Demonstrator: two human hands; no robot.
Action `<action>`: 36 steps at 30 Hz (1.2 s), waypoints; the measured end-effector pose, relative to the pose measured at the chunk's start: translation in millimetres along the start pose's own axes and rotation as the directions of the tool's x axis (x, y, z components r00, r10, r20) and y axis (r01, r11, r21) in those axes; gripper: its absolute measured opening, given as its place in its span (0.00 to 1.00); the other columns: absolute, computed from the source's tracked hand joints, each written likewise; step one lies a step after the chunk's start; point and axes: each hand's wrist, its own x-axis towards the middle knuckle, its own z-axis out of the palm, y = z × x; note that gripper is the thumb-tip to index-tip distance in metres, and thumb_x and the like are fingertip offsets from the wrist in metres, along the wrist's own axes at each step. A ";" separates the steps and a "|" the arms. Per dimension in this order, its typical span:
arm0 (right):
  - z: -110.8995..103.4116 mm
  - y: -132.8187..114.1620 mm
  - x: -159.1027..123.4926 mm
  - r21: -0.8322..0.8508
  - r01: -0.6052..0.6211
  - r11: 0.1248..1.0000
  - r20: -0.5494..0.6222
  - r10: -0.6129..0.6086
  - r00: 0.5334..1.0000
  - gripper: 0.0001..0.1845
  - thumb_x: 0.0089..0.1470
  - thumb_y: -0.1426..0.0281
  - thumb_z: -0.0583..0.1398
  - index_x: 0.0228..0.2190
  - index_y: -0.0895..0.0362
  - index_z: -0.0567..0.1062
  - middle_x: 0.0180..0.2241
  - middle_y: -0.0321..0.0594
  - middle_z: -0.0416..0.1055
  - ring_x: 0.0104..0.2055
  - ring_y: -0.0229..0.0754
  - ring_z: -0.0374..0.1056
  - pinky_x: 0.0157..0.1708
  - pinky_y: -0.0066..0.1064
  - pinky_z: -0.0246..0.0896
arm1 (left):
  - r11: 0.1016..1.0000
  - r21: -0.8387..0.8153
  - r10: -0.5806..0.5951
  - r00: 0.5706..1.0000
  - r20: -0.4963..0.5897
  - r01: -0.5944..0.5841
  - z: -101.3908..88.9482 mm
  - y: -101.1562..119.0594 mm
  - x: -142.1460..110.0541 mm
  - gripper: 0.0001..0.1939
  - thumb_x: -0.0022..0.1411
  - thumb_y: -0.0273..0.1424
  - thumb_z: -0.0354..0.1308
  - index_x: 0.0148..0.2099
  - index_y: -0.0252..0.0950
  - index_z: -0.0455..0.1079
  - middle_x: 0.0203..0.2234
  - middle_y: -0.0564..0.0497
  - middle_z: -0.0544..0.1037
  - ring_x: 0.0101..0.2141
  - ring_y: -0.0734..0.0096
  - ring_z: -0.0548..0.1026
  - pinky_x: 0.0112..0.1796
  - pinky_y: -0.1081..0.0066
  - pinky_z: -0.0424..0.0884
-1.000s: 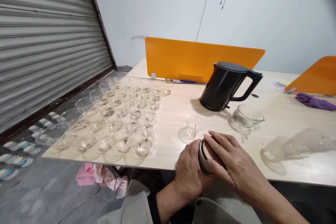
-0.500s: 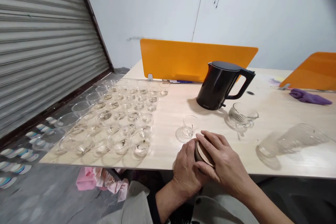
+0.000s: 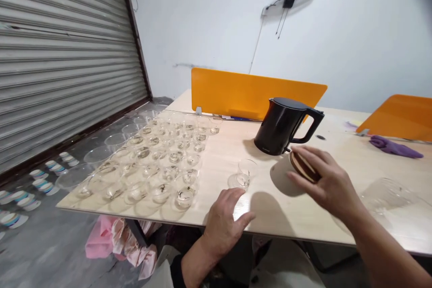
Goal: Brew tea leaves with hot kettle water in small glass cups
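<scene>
My right hand [image 3: 327, 180] grips a pale canister [image 3: 285, 177] by its round, wood-coloured lid [image 3: 303, 166] and holds it tilted above the table. Empty and open, my left hand [image 3: 227, 218] hovers at the front edge with its thumb and fingers apart. Just beyond the left fingertips stands a small clear cup [image 3: 246, 171]. Many more clear cups [image 3: 184, 195], with a little liquid and dark bits at the bottom, fill the left part of the table. A black electric kettle [image 3: 278, 126] stands behind the canister.
Orange dividers [image 3: 236, 92] rise along the back of the table [image 3: 232, 141]. A ribbed clear glass [image 3: 384, 191] is at the right, partly behind my right arm. Farther back lies a purple cloth [image 3: 394, 147]. Pink fabric [image 3: 101, 238] hangs below the front edge.
Both hands were together around the canister. My left hand has let go and opened; my right hand has carried the canister right and up, hiding the glass cup with a handle. The view has tilted upward.
</scene>
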 end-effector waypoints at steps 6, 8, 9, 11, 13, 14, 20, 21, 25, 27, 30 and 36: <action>62.5 46.1 77.0 0.005 0.016 1.000 0.011 -0.016 1.000 0.31 0.60 0.52 0.62 0.59 0.55 0.75 0.56 0.52 0.72 0.57 0.60 0.68 0.58 0.53 0.65 | 0.998 0.048 -0.033 0.999 -0.006 0.033 -1.6 -13.9 4.8 0.19 0.65 0.28 0.62 0.58 0.39 0.71 0.50 0.45 0.79 0.50 0.58 0.77 0.51 0.53 0.81; 92.2 56.3 95.4 0.028 0.023 0.999 0.055 -0.025 0.998 0.32 0.59 0.52 0.62 0.58 0.57 0.76 0.55 0.54 0.72 0.56 0.60 0.68 0.57 0.53 0.65 | 0.998 0.063 -0.032 0.999 0.013 0.031 -0.7 -15.1 4.8 0.19 0.64 0.28 0.62 0.58 0.39 0.71 0.49 0.45 0.79 0.50 0.58 0.77 0.51 0.53 0.80; 106.4 59.9 103.1 0.045 0.020 0.999 0.072 -0.023 0.997 0.32 0.58 0.52 0.62 0.58 0.58 0.76 0.55 0.54 0.73 0.55 0.60 0.68 0.57 0.53 0.64 | 0.997 0.070 -0.029 0.999 0.015 0.028 -0.5 -15.0 4.9 0.19 0.64 0.27 0.62 0.57 0.39 0.72 0.49 0.45 0.79 0.50 0.57 0.77 0.51 0.53 0.80; 132.1 64.5 116.5 0.091 0.023 0.996 0.113 -0.033 0.993 0.32 0.58 0.52 0.63 0.57 0.58 0.77 0.54 0.55 0.73 0.56 0.60 0.68 0.58 0.53 0.64 | 0.996 0.082 -0.021 1.000 0.007 0.021 -0.5 -14.0 5.1 0.19 0.64 0.28 0.62 0.57 0.40 0.72 0.49 0.45 0.80 0.49 0.57 0.78 0.50 0.54 0.81; 153.3 66.4 127.7 0.142 0.033 0.989 0.164 -0.056 0.985 0.32 0.57 0.52 0.63 0.57 0.58 0.77 0.55 0.55 0.73 0.57 0.61 0.68 0.59 0.52 0.62 | 0.996 0.092 -0.017 1.000 -0.002 0.017 -0.9 -13.0 5.4 0.19 0.64 0.29 0.63 0.57 0.41 0.72 0.49 0.45 0.80 0.49 0.56 0.78 0.49 0.54 0.81; 162.1 66.7 132.6 0.166 0.039 0.985 0.195 -0.072 0.978 0.33 0.57 0.52 0.64 0.57 0.58 0.77 0.55 0.55 0.73 0.57 0.61 0.68 0.60 0.52 0.62 | 0.995 0.096 -0.020 1.000 -0.003 0.020 -1.1 -12.6 5.7 0.19 0.64 0.29 0.63 0.57 0.41 0.72 0.49 0.45 0.80 0.49 0.56 0.78 0.49 0.54 0.81; 192.4 66.3 147.4 0.263 0.087 0.961 0.337 -0.176 0.925 0.33 0.53 0.52 0.65 0.56 0.56 0.79 0.56 0.53 0.74 0.57 0.61 0.69 0.60 0.50 0.62 | 0.994 0.101 -0.049 0.999 0.019 0.047 -0.5 -13.6 6.0 0.20 0.64 0.29 0.63 0.57 0.40 0.72 0.50 0.45 0.80 0.50 0.55 0.78 0.50 0.54 0.81; 194.8 66.8 147.4 0.277 0.093 0.956 0.342 -0.188 0.921 0.33 0.53 0.52 0.66 0.56 0.56 0.79 0.56 0.53 0.74 0.57 0.61 0.69 0.60 0.50 0.62 | 0.993 0.109 -0.044 0.999 0.016 0.042 -0.1 -13.9 5.8 0.20 0.63 0.29 0.63 0.57 0.41 0.72 0.49 0.45 0.80 0.49 0.55 0.78 0.49 0.54 0.81; 201.3 70.2 144.8 0.319 0.094 0.943 0.333 -0.205 0.921 0.33 0.52 0.53 0.67 0.57 0.54 0.78 0.56 0.52 0.74 0.57 0.60 0.68 0.61 0.52 0.62 | 0.987 0.159 -0.015 1.000 0.008 0.014 1.5 -14.2 4.9 0.20 0.62 0.28 0.64 0.57 0.41 0.72 0.49 0.44 0.80 0.49 0.54 0.78 0.49 0.54 0.81; 203.0 71.9 143.8 0.333 0.098 0.938 0.332 -0.214 0.919 0.34 0.51 0.53 0.68 0.57 0.53 0.78 0.57 0.52 0.74 0.59 0.61 0.67 0.61 0.54 0.61 | 0.984 0.179 -0.003 1.000 0.010 0.002 1.9 -14.0 4.9 0.20 0.63 0.29 0.63 0.57 0.40 0.72 0.49 0.44 0.80 0.49 0.54 0.78 0.49 0.53 0.81; 203.1 73.1 143.6 0.362 0.108 0.926 0.348 -0.242 0.906 0.35 0.51 0.53 0.69 0.58 0.53 0.77 0.59 0.51 0.73 0.61 0.60 0.66 0.63 0.54 0.59 | 0.979 0.204 0.008 1.000 0.016 -0.011 2.1 -13.8 4.7 0.19 0.63 0.29 0.63 0.57 0.39 0.72 0.49 0.43 0.80 0.48 0.53 0.78 0.49 0.52 0.81; 201.2 68.7 144.4 0.372 0.087 0.924 0.357 -0.228 0.906 0.36 0.49 0.54 0.70 0.58 0.55 0.77 0.60 0.52 0.73 0.61 0.60 0.65 0.63 0.54 0.58 | 0.970 0.244 0.010 1.000 0.024 -0.016 3.9 -13.6 4.0 0.20 0.63 0.28 0.64 0.57 0.39 0.72 0.50 0.44 0.80 0.49 0.53 0.77 0.49 0.52 0.80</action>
